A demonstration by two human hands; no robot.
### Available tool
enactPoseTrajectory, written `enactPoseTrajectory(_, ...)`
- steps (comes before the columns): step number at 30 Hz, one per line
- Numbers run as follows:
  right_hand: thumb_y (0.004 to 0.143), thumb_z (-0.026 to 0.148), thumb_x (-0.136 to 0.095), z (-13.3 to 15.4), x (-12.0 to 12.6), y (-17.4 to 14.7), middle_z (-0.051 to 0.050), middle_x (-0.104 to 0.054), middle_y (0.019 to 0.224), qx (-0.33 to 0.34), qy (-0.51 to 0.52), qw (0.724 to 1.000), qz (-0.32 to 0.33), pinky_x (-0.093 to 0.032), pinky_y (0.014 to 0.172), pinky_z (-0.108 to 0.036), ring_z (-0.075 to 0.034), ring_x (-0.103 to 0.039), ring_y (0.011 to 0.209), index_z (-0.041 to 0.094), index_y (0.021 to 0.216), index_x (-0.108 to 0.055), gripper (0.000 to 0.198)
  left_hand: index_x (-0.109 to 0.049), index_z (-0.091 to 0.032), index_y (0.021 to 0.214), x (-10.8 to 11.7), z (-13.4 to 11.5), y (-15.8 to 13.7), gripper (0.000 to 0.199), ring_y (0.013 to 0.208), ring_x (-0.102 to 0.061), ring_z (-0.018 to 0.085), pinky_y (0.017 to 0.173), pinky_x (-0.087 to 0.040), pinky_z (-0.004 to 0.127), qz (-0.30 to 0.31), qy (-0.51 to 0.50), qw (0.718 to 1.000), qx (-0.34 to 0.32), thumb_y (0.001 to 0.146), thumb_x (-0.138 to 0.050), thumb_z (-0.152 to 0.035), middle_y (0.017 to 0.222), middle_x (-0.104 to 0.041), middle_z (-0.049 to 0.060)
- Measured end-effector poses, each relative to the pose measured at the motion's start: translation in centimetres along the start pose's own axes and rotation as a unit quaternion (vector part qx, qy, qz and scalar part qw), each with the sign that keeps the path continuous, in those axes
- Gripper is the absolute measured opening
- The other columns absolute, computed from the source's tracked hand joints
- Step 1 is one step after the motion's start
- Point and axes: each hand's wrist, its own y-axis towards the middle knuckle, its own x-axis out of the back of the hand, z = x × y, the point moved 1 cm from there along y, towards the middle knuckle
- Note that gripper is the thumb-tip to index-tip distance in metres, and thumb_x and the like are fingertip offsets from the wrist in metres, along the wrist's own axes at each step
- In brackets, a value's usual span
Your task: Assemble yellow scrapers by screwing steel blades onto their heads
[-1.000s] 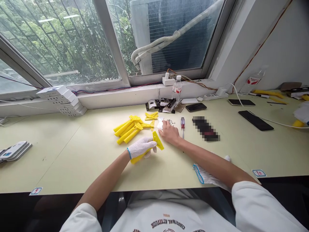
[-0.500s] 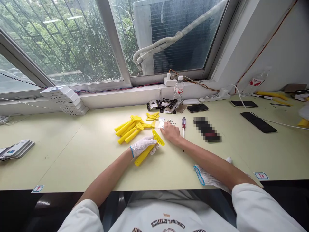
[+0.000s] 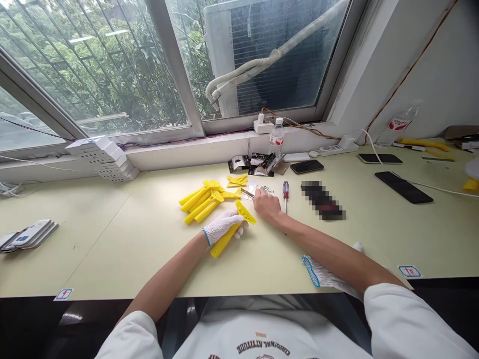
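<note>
My left hand [image 3: 224, 223], in a white glove with blue trim, is wrapped round a yellow scraper handle [image 3: 225, 241]. The wide yellow head of that handle points away from me. My bare right hand [image 3: 267, 205] pinches a thin metal plate [image 3: 247, 193], tilted so that its edge shows, just beyond the handle's head. Beneath it lie flat silvery plates [image 3: 252, 187], partly hidden. Small screws [image 3: 265, 189] are scattered beyond my right fingers. More yellow scraper handles [image 3: 202, 199] lie in a pile to the left, with small yellow pieces [image 3: 237, 180] behind.
A screwdriver [image 3: 286, 192] lies right of my right hand. Black packaging [image 3: 261, 164], a water bottle [image 3: 277, 135] and a phone [image 3: 307, 166] are by the window. A loose white glove [image 3: 329, 277] lies under my right forearm. White boxes [image 3: 107, 157] stand at the back left.
My right hand has drawn slightly to the right and lifted a metal plate, which now shows edge-on. My left hand keeps its hold on the scraper handle.
</note>
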Motion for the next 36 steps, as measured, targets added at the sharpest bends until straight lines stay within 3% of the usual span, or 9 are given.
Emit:
enactPoseTrajectory(3,0.112,0.022,-0.030,0.0,0.3,0.0,-0.024,-0.072,0.123,0.008,0.055,0.998,-0.024,-0.050,0.079,-0.038,-0.030,-0.072,0.094,0.011,0.121,-0.064,0.037,-0.066,-0.016,0.110,0.0,0.4,0.7,0.039,0.070,-0.068,0.015,0.064,-0.058,0.028,-0.079,-0.032,0.996,-0.029,0.093,-0.077,-0.050,0.091,-0.070,0.005)
enactPoseTrajectory(5,0.114,0.030,-0.033,0.1,0.7,-0.1,-0.019,-0.074,0.118,0.037,0.109,0.993,-0.031,-0.048,0.080,-0.035,-0.026,-0.069,0.092,0.016,0.115,-0.064,0.034,-0.063,-0.018,0.111,0.0,0.5,1.0,0.039,0.072,-0.068,0.014,0.065,-0.058,0.027,-0.127,-0.049,0.989,-0.056,0.091,-0.078,-0.047,0.092,-0.068,0.003)
enactPoseTrajectory(9,0.113,0.038,-0.037,0.2,1.0,-0.1,-0.007,-0.072,0.095,0.106,0.221,0.969,-0.023,-0.047,0.077,-0.029,-0.020,-0.064,0.084,0.021,0.098,-0.059,0.032,-0.064,-0.018,0.121,0.2,0.6,1.4,0.041,0.075,-0.068,0.013,0.068,-0.060,0.027,-0.171,-0.052,0.981,-0.078,0.089,-0.077,-0.039,0.103,-0.070,0.004)
enactPoseTrajectory(16,0.105,0.041,-0.049,0.0,0.2,-0.1,-0.001,-0.064,0.079,0.157,0.304,0.939,0.005,-0.041,0.068,-0.028,-0.017,-0.055,0.070,0.023,0.083,-0.056,0.029,-0.064,-0.017,0.129,0.5,0.7,1.5,0.049,0.072,-0.067,0.012,0.066,-0.059,0.027,-0.181,-0.054,0.977,-0.099,0.087,-0.075,-0.040,0.112,-0.074,0.008)
enactPoseTrajectory(27,0.098,0.031,-0.058,0.3,0.3,-0.4,0.001,-0.064,0.074,0.192,0.284,0.938,0.058,-0.031,0.066,-0.028,-0.014,-0.052,0.068,0.021,0.075,-0.060,0.025,-0.063,-0.018,0.111,0.6,1.1,1.7,0.040,0.065,-0.067,0.013,0.062,-0.058,0.028,-0.196,-0.058,0.974,-0.099,0.087,-0.079,-0.044,0.092,-0.068,0.002)
enactPoseTrajectory(36,0.095,0.029,-0.058,0.1,0.5,-0.5,0.003,-0.058,0.070,0.250,0.288,0.920,0.088,-0.032,0.066,-0.027,-0.013,-0.049,0.066,0.021,0.072,-0.055,0.024,-0.066,-0.016,0.100,0.8,0.9,1.8,0.042,0.050,-0.061,0.013,0.045,-0.049,0.027,-0.198,-0.026,0.975,-0.093,0.085,-0.081,-0.053,0.074,-0.064,0.000)
